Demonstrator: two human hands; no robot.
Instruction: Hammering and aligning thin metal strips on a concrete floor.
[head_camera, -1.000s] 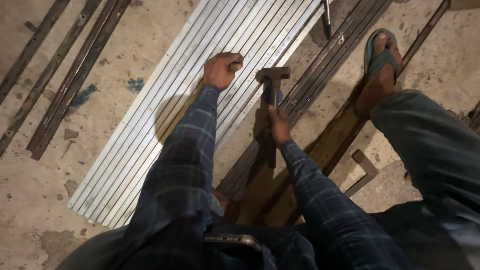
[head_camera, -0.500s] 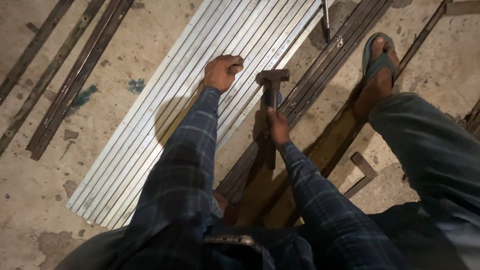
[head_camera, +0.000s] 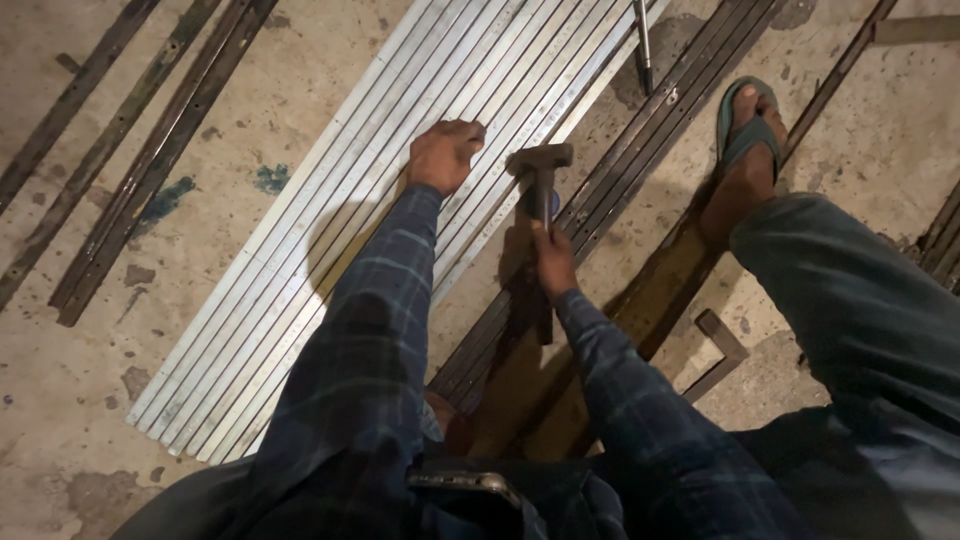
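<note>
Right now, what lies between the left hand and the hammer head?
In the head view, only pale metal strips lie between the left hand and the hammer head; nothing else.

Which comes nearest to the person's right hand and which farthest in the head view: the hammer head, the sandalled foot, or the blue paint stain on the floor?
From the right hand:
1. Hammer head, just above it, over the pale metal strips.
2. Sandalled foot, off to the upper right.
3. Blue paint stain, far left, past the strips.
</note>
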